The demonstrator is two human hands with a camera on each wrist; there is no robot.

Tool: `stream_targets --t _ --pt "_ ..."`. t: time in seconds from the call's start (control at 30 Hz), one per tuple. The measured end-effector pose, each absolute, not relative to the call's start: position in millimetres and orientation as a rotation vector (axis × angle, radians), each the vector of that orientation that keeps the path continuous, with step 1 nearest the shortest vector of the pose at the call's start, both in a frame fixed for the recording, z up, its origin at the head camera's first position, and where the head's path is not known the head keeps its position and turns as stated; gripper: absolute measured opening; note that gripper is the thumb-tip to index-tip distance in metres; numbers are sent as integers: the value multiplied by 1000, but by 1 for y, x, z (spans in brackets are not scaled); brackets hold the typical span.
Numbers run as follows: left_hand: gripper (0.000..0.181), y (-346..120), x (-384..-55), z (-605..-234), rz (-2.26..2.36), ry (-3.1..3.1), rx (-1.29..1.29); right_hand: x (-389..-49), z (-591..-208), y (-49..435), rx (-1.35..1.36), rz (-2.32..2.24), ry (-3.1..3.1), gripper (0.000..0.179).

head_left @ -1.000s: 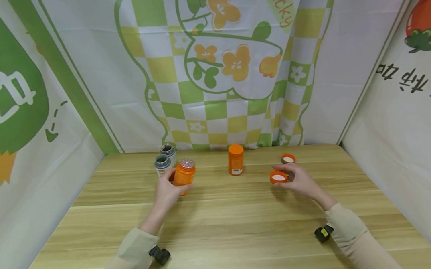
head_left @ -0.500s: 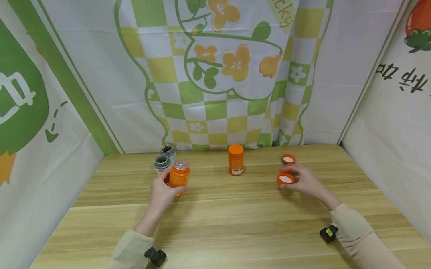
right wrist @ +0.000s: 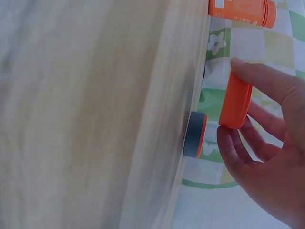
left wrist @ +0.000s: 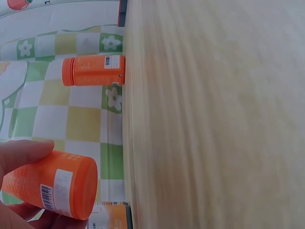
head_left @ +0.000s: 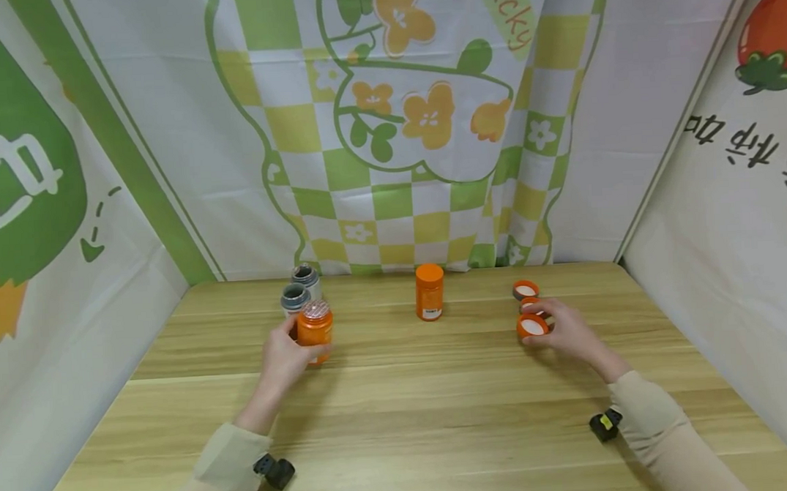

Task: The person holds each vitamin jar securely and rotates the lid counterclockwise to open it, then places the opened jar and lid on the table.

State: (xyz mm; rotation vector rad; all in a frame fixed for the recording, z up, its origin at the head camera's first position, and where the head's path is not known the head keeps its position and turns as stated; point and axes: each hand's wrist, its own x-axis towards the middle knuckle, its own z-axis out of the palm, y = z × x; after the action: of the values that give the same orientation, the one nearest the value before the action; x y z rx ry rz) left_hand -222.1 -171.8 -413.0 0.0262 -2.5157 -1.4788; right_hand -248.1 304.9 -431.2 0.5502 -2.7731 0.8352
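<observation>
My left hand (head_left: 281, 360) grips an orange pill bottle (head_left: 314, 333) with a silvery seal across its uncapped mouth. In the left wrist view the base of this bottle (left wrist: 57, 186) is raised off the table. At the right, my right hand (head_left: 572, 334) pinches an orange screw cap (head_left: 532, 327), its white lining facing up. The right wrist view shows that cap (right wrist: 236, 101) held above the table between thumb and fingers. Behind it lie a grey cap with an orange inside (head_left: 525, 290) and another cap (head_left: 530, 303), partly hidden by my fingers.
Two grey-necked, uncapped bottles, a front one (head_left: 295, 298) and a rear one (head_left: 307, 280), stand just behind my left hand. A capped orange bottle (head_left: 429, 295) stands at the back middle of the wooden table (head_left: 427, 420). A patterned curtain (head_left: 398, 201) hangs behind.
My left hand has carried the orange bottle to the left and slightly nearer. My right hand has moved the orange cap to the right, towards the caps on the table.
</observation>
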Motion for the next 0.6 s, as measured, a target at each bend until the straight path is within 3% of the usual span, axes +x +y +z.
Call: stream_targets --t 0.6 --pt "61 -192 -220 -415 -1399 -2569 102 -252 -431 315 482 749 -2852 51"
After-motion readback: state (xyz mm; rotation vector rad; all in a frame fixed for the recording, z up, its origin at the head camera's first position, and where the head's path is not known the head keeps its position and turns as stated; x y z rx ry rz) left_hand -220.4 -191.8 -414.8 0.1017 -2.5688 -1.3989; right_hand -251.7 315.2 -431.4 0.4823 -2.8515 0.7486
